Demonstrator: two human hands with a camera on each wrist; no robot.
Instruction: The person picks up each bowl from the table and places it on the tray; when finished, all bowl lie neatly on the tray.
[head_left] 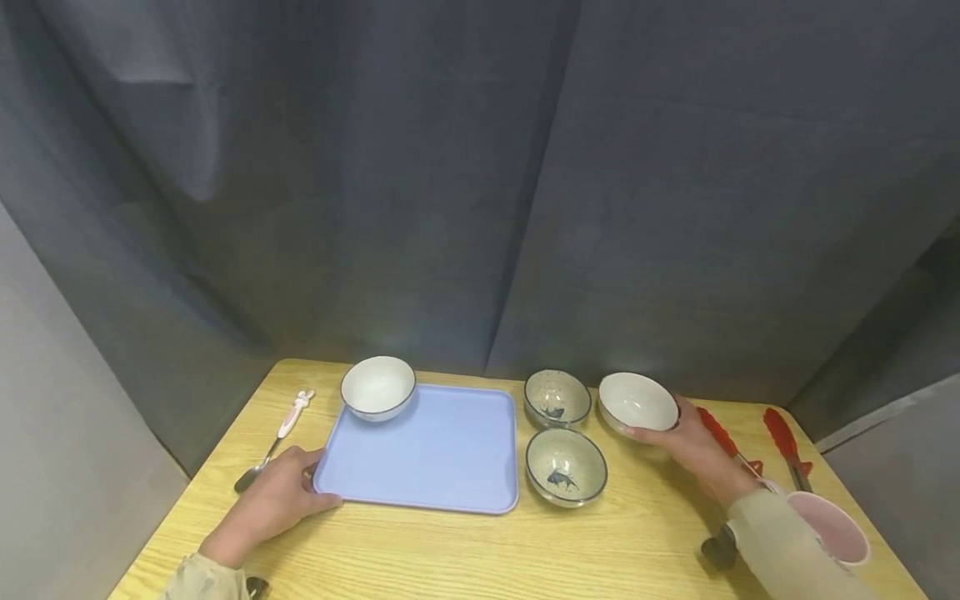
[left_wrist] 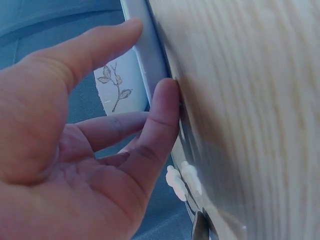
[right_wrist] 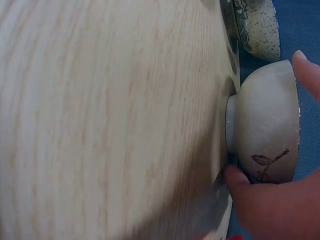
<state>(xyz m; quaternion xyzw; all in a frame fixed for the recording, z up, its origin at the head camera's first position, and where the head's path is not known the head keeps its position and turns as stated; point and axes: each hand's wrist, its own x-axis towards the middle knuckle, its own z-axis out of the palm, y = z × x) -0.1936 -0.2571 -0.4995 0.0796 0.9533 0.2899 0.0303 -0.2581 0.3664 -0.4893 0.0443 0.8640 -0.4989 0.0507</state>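
Observation:
My left hand [head_left: 279, 492] holds the near left corner of a light blue tray [head_left: 431, 450], thumb and fingers spread around its edge. A white bowl [head_left: 378, 387] with a dark rim sits on the tray's far left corner; a plant drawing marks its side in the left wrist view. At the right, my right hand [head_left: 693, 446] grips another white bowl [head_left: 637, 404] by its side. In the right wrist view this bowl [right_wrist: 267, 117] is upright, fingertips at its rim and low by its foot. Two speckled bowls with fish drawings, one far [head_left: 557, 400] and one near [head_left: 566, 467], stand between tray and right hand.
A spoon [head_left: 288, 421] with a white rabbit-topped handle lies left of the tray. Beyond my right hand lie red-tipped tongs [head_left: 782, 435] and another red-tipped utensil [head_left: 718, 432]. A pink container [head_left: 832, 527] sits by my right sleeve. Dark curtain [head_left: 450, 208] hangs behind the wooden table [head_left: 450, 550].

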